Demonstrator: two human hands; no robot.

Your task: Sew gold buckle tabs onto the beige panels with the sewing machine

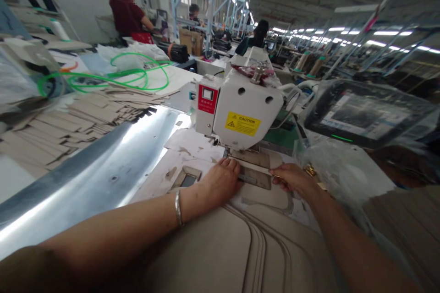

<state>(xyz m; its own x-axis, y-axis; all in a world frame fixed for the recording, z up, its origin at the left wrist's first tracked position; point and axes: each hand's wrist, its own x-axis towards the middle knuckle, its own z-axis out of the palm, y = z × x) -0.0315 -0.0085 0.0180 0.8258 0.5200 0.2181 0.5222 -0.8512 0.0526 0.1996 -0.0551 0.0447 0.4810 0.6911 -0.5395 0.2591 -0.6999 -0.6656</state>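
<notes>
A narrow beige strip (253, 166) spans between my two hands under the head of a white sewing machine (245, 105). My left hand (220, 182), with a silver bangle at the wrist, has its fingers together and bent down over the strip's left end. Its fingertips are partly hidden. My right hand (290, 177) pinches the right end between thumb and fingers. Beneath the strip lies a flat template (254, 179) with a rectangular cutout. Close below my hands is a stack of large beige panels with rounded corners (209, 247).
Many loose beige strips (65, 130) lie left, beside a shiny metal surface (113, 174). A green cord (137, 78) coils behind them. A plastic-wrapped control screen (360, 112) stands right, above clear plastic (343, 169). Co-workers (125, 13) are at the back.
</notes>
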